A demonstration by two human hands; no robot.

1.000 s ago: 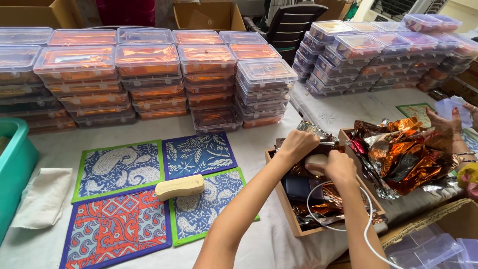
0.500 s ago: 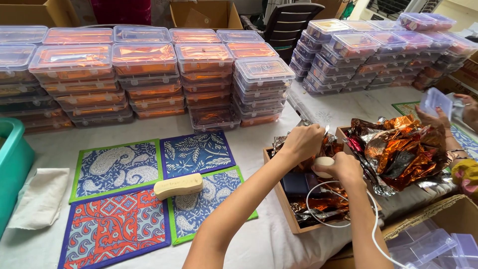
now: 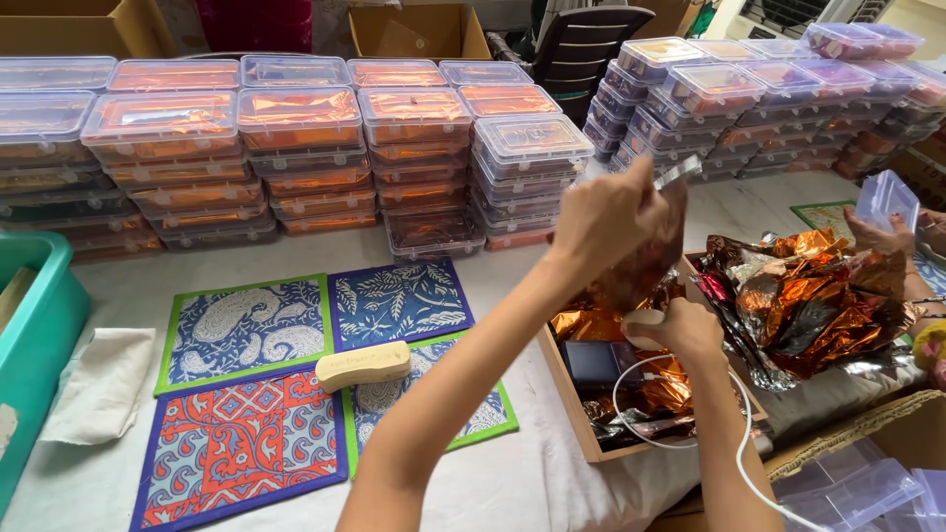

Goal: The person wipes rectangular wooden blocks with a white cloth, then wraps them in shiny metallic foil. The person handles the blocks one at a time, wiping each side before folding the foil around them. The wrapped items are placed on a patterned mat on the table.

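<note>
Foil pouch (image 3: 645, 261) lifted above wooden tray (image 3: 572, 399), left hand (image 3: 606, 212) pinching its top edge, right hand (image 3: 680, 330) gripping below.

Stacked clear food boxes (image 3: 296, 148), patterned mats (image 3: 246, 325).

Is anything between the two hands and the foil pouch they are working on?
Nothing visible. The left hand already grips the top of the foil pouch, raised above the wooden tray, and the right hand touches its lower end. The white cable hangs below the right wrist, clear of the pouch.
</note>
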